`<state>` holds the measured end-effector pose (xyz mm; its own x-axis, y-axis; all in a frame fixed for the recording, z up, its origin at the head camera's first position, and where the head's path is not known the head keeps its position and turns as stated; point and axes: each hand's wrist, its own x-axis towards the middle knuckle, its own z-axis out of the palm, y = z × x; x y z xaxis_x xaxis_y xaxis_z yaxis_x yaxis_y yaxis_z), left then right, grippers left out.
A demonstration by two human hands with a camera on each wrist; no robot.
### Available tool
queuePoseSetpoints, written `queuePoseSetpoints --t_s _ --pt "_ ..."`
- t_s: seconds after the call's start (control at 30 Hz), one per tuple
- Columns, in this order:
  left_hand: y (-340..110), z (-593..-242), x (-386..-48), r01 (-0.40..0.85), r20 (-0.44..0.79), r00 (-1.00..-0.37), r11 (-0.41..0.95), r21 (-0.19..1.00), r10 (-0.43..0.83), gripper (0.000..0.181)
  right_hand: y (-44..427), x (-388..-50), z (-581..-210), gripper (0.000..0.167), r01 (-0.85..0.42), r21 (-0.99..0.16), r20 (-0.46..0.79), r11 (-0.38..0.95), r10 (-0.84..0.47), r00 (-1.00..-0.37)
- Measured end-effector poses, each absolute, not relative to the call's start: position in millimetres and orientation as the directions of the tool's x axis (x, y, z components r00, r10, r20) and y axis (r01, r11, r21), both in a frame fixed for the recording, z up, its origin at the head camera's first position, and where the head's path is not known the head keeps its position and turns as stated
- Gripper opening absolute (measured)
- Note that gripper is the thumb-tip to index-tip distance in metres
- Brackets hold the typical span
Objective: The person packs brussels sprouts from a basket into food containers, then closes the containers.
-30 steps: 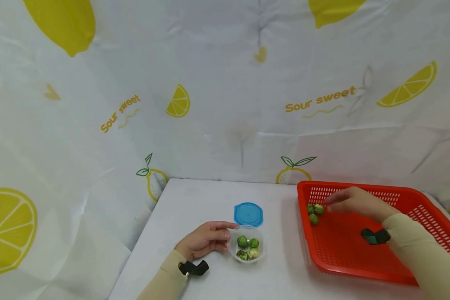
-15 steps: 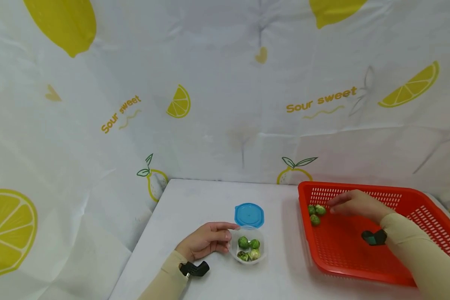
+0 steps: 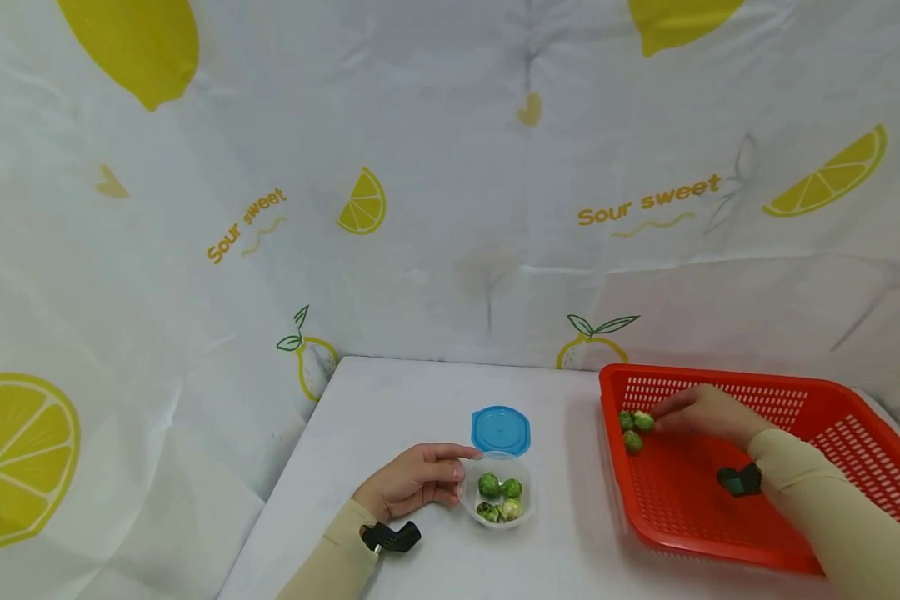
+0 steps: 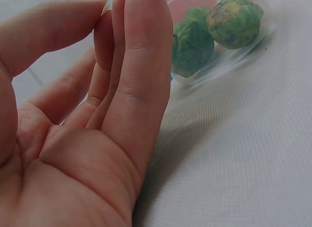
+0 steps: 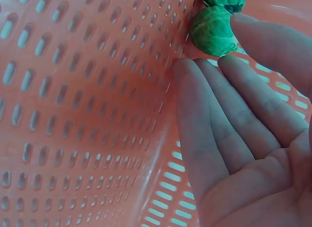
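A clear plastic container (image 3: 528, 492) holding several Brussels sprouts (image 3: 489, 485) stands on the white table. My left hand (image 3: 416, 479) pinches its left rim between thumb and fingers; in the left wrist view, sprouts (image 4: 236, 22) show through its wall beyond the fingers. Inside the red basket, my right hand (image 3: 708, 414) reaches to a few sprouts (image 3: 633, 442) bunched in the left corner. The right wrist view has its fingers (image 5: 239, 105) extended and its thumb (image 5: 273, 46) apart from them, at the edge of a sprout (image 5: 213, 31) that they do not enclose.
A blue lid (image 3: 501, 429) lies flat just behind the container. The red perforated basket (image 3: 712, 546) takes up the table's right side, its raised wall between the sprouts and the container. A white lemon-print cloth (image 3: 450, 208) hangs behind the table.
My right hand has come lower in the basket and closer to the sprouts in the corner. The left hand and the container keep their places; the head view has shifted slightly.
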<state>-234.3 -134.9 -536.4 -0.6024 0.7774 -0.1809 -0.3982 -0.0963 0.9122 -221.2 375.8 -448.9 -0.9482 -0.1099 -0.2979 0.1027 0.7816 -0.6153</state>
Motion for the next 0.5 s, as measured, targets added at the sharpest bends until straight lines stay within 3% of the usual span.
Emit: queuePoseSetpoints --t_s 0.5 --pt "-134.9 -537.7 -235.3 -0.401 -0.178 -0.595 -0.097 0.911 0.784 0.048 366.5 -223.4 -450.9 0.045 0.122 -0.597 -0.273 0.793 -0.057 -0.960"
